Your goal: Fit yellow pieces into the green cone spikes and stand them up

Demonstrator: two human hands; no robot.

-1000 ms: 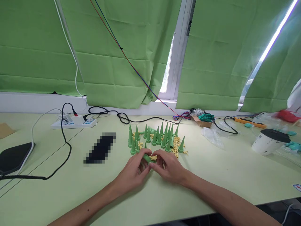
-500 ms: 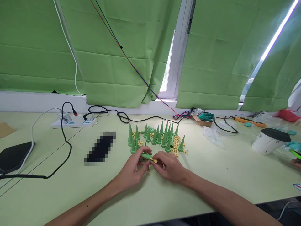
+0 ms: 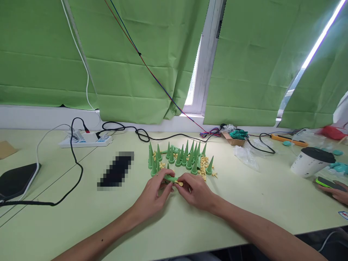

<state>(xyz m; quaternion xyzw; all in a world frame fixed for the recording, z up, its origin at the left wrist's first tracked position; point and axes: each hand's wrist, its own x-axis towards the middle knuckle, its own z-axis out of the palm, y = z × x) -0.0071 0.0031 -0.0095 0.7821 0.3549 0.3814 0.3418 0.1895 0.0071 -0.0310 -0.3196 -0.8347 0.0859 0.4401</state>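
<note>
My left hand (image 3: 157, 186) is closed on a green plastic cone (image 3: 170, 178), which lies nearly level in front of me. At its right end my right hand (image 3: 196, 189) pinches a small yellow piece (image 3: 179, 183) against or close to the cone; whether the two are joined I cannot tell. Several green cones (image 3: 184, 158) with round bases stand upright just beyond my hands. Among and beside them are loose small yellow pieces (image 3: 202, 174). My fingers partly hide both held parts.
Left of my hands lies a dark, blurred-out object (image 3: 116, 172). A power strip (image 3: 89, 140) and black cable (image 3: 78, 174) are farther left. To the right are a plastic bag (image 3: 247, 156), a lidded white cup (image 3: 311, 164) and another person's hand (image 3: 339, 194) with a phone (image 3: 327, 183).
My hands stay almost in place, with a slight shift of the cone and yellow piece. The other person's hand and phone have come farther into view at the right edge.
</note>
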